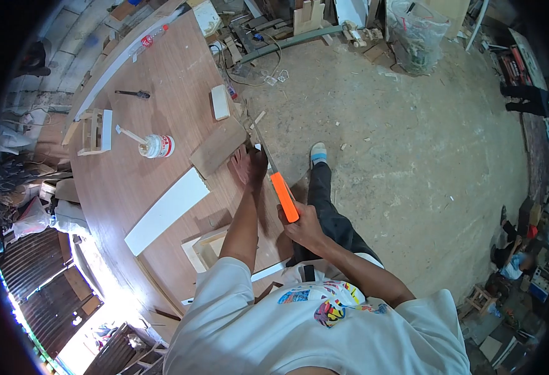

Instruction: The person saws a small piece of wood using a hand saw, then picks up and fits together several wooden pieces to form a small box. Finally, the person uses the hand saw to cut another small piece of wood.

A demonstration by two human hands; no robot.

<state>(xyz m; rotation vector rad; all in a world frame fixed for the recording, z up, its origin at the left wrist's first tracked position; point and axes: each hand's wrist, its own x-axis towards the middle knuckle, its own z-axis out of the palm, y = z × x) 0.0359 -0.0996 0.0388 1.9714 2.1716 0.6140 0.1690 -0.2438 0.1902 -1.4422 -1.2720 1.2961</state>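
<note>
My right hand (pixel 304 225) is closed around the orange handle (pixel 284 197) of a handsaw. Its narrow blade (pixel 264 142) points away from me along the table's edge. Just left of the blade, my left hand (pixel 249 167) presses down at the edge, its fingers bent and partly hidden. A small white piece of wood (pixel 258 147) shows beside its knuckles and seems held under it. Touching or close to the left fingers lies a brown wood block (pixel 219 147). Nearer to me is a long white board (pixel 168 210) with a curved side.
On the wooden table (pixel 181 81) stand a glue jar (pixel 157 146) with a stick, a small wooden frame (pixel 95 132), a white block (pixel 220 102) and an open wooden box (pixel 206 247). A dark tool (pixel 133 94) lies farther off. Scraps and a clear bag (pixel 417 37) are on the floor.
</note>
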